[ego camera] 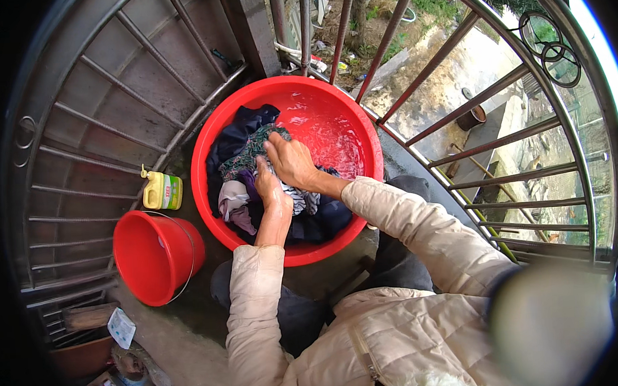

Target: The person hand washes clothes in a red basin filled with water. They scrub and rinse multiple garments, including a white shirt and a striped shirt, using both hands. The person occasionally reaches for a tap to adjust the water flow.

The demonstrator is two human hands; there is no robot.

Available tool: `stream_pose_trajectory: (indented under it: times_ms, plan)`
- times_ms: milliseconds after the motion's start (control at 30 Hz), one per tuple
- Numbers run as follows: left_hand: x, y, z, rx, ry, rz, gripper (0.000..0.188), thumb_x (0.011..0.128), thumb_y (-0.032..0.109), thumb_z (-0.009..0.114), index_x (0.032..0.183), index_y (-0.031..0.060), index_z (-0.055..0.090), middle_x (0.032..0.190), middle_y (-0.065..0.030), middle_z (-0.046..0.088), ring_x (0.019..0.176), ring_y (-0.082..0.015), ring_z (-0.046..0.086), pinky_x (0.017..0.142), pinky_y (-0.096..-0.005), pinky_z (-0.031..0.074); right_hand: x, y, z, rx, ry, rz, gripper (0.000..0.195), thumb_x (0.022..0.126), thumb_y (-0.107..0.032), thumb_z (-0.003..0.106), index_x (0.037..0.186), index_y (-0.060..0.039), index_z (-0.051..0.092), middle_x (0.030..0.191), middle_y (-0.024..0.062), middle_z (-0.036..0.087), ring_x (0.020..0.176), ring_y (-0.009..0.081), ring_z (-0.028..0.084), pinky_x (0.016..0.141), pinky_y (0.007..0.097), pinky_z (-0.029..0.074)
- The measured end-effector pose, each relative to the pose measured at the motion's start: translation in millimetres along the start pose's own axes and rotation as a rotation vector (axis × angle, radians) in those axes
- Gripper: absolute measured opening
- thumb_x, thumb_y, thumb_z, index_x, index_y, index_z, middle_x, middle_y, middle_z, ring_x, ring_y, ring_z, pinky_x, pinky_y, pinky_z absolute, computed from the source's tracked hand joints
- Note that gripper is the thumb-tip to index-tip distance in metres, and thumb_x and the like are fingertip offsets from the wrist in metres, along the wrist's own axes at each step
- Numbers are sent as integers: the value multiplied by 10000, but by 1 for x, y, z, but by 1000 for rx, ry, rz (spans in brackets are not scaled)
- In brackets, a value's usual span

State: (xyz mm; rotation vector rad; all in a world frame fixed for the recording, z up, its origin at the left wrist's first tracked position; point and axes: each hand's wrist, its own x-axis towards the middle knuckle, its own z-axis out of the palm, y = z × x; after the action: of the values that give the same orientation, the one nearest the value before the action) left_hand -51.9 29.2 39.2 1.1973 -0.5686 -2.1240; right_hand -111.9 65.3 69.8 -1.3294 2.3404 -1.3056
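A large red plastic basin [205,207] stands before me, with water [327,131] at its right and wet clothes piled at its left and near side. My left hand [274,191] and my right hand [292,160] are close together over the pile, against a dark green patterned cloth [244,154]. The fingers are bent at the cloth; whether they grip it is hidden. Under and beside the hands lie a black-and-white striped cloth [304,199], a pale pink garment [232,195], a purple cloth [250,184] and dark garments [245,126].
Left of the basin stand a yellow pump bottle [163,191] and a red bucket [137,255] with a wire handle. Metal railings [448,99] curve around the far side and both flanks. Assorted items, including a small white-blue packet [122,328], lie at the lower left.
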Motion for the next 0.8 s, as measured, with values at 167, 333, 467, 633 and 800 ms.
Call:
stream_pose_trajectory:
  times_ms: [167, 333, 467, 633, 800]
  plan:
    - [39, 7, -74, -44, -154, 47, 499, 922, 436, 451, 1045, -38, 546, 936, -99, 609, 805, -186, 584, 688, -292, 475, -27, -40, 13, -11, -117, -78, 216, 897, -241, 459, 919, -27, 453, 533, 200, 541, 483, 391, 549, 467, 500, 433]
    - [6, 9, -40, 36, 45, -44, 530, 911, 464, 440, 1062, -32, 549, 955, -114, 610, 816, -207, 604, 684, -318, 499, -16, -24, 9, -67, -78, -88, 201, 882, -230, 484, 874, -30, 482, 545, 190, 556, 491, 383, 560, 470, 475, 448]
    - [6, 7, -33, 463, 82, 110, 509, 916, 449, 446, 972, -38, 580, 899, -116, 613, 779, -195, 602, 652, -334, 493, -3, -14, 10, -113, -84, -47, 202, 891, -237, 462, 858, -37, 455, 571, 212, 562, 546, 408, 568, 496, 504, 447]
    - [35, 10, -76, -206, -274, -36, 438, 916, 470, 430, 795, 63, 536, 741, -50, 539, 654, -172, 552, 591, -341, 468, -34, -47, 12, -51, -108, -246, 223, 886, -260, 494, 841, -49, 438, 512, 208, 517, 467, 392, 538, 443, 490, 422]
    - [-5, 1, -23, -21, 32, -44, 401, 931, 399, 445, 814, 27, 538, 783, -49, 554, 726, -172, 582, 639, -329, 487, -2, -12, 7, -108, -40, 27, 205, 888, -244, 482, 856, -44, 448, 548, 228, 525, 536, 443, 529, 475, 524, 409]
